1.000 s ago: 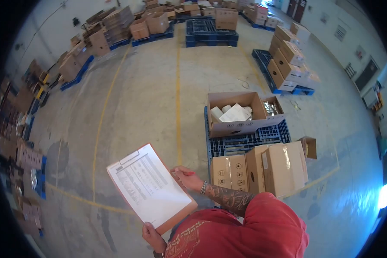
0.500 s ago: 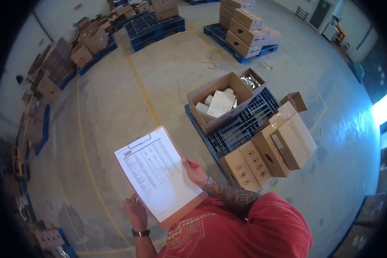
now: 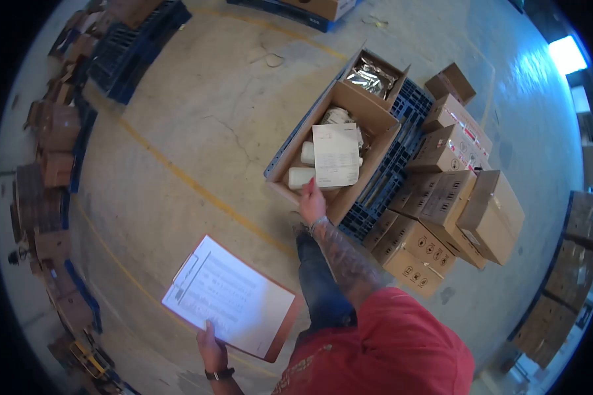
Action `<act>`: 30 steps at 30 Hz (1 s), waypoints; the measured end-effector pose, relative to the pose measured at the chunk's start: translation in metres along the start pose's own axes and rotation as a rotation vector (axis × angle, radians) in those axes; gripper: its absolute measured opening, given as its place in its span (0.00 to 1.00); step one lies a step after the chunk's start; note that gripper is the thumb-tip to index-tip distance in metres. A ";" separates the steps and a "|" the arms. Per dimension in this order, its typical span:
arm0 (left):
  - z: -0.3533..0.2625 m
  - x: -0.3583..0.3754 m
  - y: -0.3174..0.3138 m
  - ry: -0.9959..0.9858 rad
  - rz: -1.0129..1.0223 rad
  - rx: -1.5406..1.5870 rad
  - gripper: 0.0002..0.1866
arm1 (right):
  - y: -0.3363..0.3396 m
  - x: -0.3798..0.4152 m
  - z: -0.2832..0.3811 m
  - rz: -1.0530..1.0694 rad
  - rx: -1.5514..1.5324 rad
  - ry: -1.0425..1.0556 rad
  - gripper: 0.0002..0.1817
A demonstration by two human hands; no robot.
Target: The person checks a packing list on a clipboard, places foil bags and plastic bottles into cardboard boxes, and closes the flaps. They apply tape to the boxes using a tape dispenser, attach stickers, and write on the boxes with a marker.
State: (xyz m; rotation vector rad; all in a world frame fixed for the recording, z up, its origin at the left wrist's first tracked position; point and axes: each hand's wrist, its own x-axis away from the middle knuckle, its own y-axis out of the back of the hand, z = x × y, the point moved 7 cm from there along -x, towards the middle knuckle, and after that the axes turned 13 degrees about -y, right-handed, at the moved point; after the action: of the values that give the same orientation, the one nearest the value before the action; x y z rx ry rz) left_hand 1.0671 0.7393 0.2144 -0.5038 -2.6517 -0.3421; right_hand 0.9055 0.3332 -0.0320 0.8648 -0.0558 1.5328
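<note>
A slanted orange clipboard [image 3: 285, 332] bears printed paper [image 3: 234, 296]; a white, seemingly printed sheet [image 3: 336, 155] lies cartoned.

The concrete floor [image 3: 197, 131] carries yellow painted lines [image 3: 168, 162] and thin cracks. Loaded blue pallets [image 3: 128, 56] stand along the left side, near a pale wall [image 3: 23, 85]. Bright bluish light [image 3: 566, 54] enters at the upper right and reflects off the floor.

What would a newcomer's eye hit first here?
Probably the white sheet lying over pale containers in the large open box, right hand at its lower edge. Next, the clipboard in the left hand, lower left. Then shiny silver material in the smaller box beyond.
</note>
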 end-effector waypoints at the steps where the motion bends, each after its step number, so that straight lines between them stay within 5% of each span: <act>1: -0.001 -0.013 0.010 -0.021 0.065 -0.334 0.14 | -0.018 -0.046 -0.036 -0.070 -0.050 -0.115 0.17; 3: -0.019 -0.037 0.011 -0.031 0.159 -0.700 0.14 | -0.050 -0.117 -0.120 -0.153 -0.099 -0.270 0.17; 5: -0.020 -0.054 0.001 0.144 0.171 -0.663 0.20 | -0.061 -0.140 -0.201 -0.334 -0.190 -0.758 0.23; 9: -0.014 -0.082 -0.007 0.220 0.219 -0.943 0.21 | -0.047 -0.154 -0.213 -0.754 -0.720 -0.702 0.20; 11: 0.004 -0.094 0.010 0.293 0.254 -0.753 0.21 | -0.037 -0.165 -0.220 -0.800 -0.693 -0.723 0.16; 15: -0.003 -0.127 0.016 0.317 0.439 -0.978 0.18 | -0.010 -0.156 -0.196 -0.806 -0.341 -0.808 0.11; 17: -0.017 -0.145 -0.006 0.215 0.475 -0.976 0.19 | -0.006 -0.152 -0.163 -0.629 -0.252 -0.542 0.08; 18: -0.030 -0.153 -0.016 0.141 0.482 -0.967 0.20 | 0.011 -0.131 -0.120 -0.679 -0.109 -0.278 0.07; 20: -0.044 -0.182 -0.015 0.126 0.458 -0.953 0.21 | 0.029 -0.093 -0.085 -0.660 0.116 -0.106 0.11; 23: -0.080 -0.209 -0.040 0.039 0.463 -0.954 0.21 | 0.013 -0.084 -0.131 -0.216 -0.461 -0.740 0.24; 26: -0.098 -0.253 -0.057 -0.003 0.502 -1.101 0.19 | -0.031 -0.111 -0.166 -0.206 -0.746 -0.944 0.39; 30: -0.103 -0.299 -0.081 -0.159 0.598 -1.158 0.38 | -0.083 -0.202 -0.271 -0.695 -0.824 -0.929 0.35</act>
State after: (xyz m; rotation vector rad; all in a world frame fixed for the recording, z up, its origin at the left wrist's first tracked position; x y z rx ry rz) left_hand 1.3247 0.5463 0.1603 -1.6322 -2.0146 -1.6596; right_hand 0.8283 0.3192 -0.3717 0.7212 -0.8981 0.2854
